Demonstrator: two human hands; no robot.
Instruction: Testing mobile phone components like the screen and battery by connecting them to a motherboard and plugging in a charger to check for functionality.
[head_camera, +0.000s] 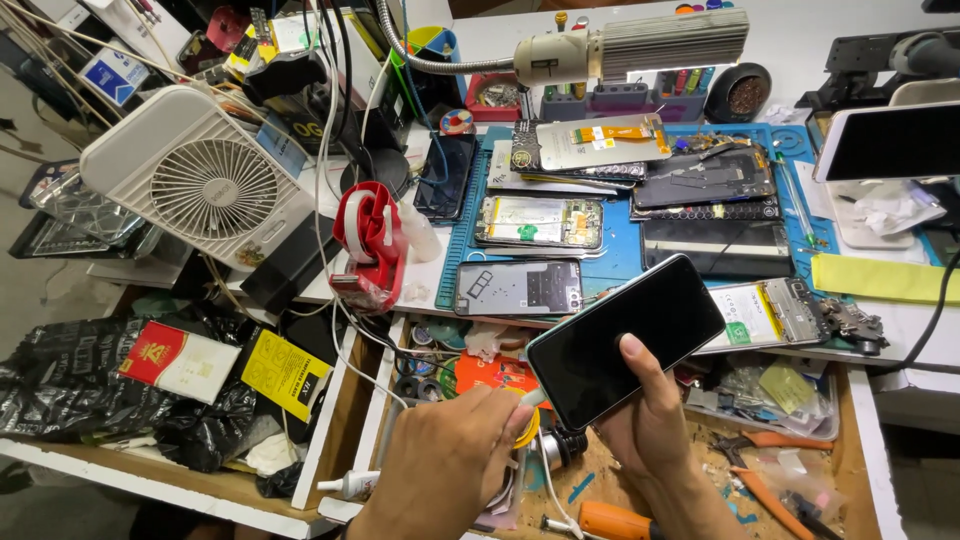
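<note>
Now, right hand (650, 425): clamped around a black smartphone (625, 338), thumb on its dark screen.
Left hand (450, 465): fingers pinched on a white charging cable plug (531, 398) at the phone's lower end.
Phone's place: tilted above the open drawer (860, 450).

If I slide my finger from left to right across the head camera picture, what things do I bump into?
Black plastic bag → white fan → red tape dispenser → left hand at a white cable plug → black phone in the right hand → yellow cloth.
</note>
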